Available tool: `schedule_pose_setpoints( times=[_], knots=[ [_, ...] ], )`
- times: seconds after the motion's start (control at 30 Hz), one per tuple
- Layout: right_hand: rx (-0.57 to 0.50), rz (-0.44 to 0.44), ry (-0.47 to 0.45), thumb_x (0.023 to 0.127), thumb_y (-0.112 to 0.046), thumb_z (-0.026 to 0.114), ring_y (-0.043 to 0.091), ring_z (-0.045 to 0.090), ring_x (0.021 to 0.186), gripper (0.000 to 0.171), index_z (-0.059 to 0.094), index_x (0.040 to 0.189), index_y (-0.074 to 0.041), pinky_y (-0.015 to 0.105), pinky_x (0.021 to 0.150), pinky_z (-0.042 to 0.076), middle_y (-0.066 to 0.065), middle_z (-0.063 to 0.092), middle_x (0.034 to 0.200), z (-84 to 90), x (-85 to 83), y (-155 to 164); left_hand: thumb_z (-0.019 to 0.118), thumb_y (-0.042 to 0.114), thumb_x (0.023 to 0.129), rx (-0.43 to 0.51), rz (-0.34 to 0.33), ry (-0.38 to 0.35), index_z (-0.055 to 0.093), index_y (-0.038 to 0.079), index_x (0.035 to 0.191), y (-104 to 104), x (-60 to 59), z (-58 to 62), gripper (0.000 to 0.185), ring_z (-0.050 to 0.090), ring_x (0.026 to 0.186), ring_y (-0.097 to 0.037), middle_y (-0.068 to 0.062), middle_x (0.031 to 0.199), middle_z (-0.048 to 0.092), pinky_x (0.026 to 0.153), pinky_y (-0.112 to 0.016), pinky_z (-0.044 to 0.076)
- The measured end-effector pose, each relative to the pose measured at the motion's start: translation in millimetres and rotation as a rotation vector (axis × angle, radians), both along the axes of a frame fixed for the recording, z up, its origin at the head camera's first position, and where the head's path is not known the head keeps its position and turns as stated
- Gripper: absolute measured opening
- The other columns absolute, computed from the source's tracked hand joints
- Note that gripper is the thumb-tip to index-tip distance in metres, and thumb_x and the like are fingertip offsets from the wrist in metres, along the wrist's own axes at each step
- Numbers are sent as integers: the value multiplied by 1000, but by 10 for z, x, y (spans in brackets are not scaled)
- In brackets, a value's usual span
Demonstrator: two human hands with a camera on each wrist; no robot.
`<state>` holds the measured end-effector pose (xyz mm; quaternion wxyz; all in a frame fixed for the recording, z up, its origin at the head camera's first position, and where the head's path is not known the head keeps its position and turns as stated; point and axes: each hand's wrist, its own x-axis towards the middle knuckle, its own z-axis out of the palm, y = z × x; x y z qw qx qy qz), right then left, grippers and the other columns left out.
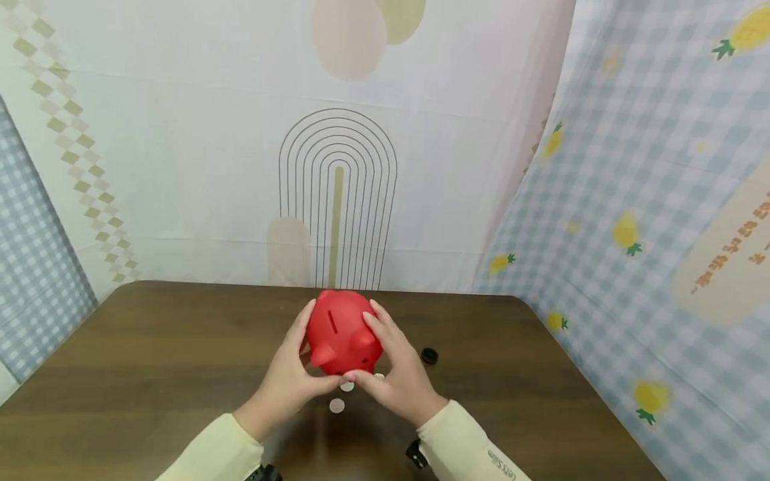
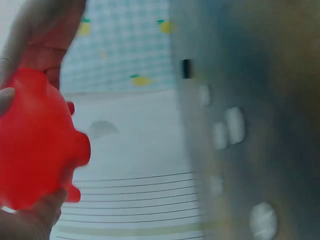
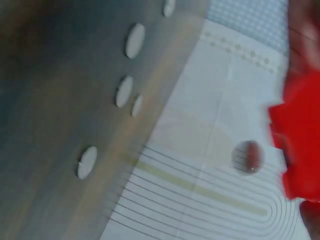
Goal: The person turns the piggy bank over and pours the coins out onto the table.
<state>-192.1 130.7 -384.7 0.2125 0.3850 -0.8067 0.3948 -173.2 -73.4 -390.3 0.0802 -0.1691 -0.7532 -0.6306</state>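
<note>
Pale cream long sleeves (image 1: 463,437) — small lettering on the right cuff

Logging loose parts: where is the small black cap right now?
In the head view the black cap lies on the brown table, just right of the right hand holding the red piggy bank.

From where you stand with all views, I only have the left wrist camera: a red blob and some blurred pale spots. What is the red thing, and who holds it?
Observer: A red piggy bank, held above the table between the left hand and the right hand.
Operator: The pale spots?
Observer: Coins lying on the table beneath the bank.
Operator: And that small dark thing?
Observer: A small black cap-like piece on the table, right of the right hand.
</note>
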Motion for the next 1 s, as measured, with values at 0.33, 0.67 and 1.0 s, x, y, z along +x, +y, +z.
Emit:
schedule_pose_setpoints(
  times=[0.33,0.67,1.0],
  knots=[
    [-88,-40,-475,81,-28,79,23,56,113,81,36,148,-14,35,87,54,5,49,139,-91,-15,-22,85,17,67,-157,16,-84,30,12,149,-33,-74,29,98,51,115,-35,-13,141,44,80,-41,57],
    [-88,-8,-251,77,-18,82,27,53,122,89,32,150,-10,37,92,52,10,43,146,-129,-33,-6,87,13,65,-271,71,174,33,13,147,-10,-78,44,98,49,118,-31,-8,142,41,83,-44,56],
    [-81,-45,-411,81,-26,78,25,58,112,82,35,149,-13,30,80,57,8,51,138,-210,11,-36,86,17,67,-246,4,10,34,11,145,-74,-79,-9,95,50,117,-32,-9,138,44,81,-44,56]
  ],
)
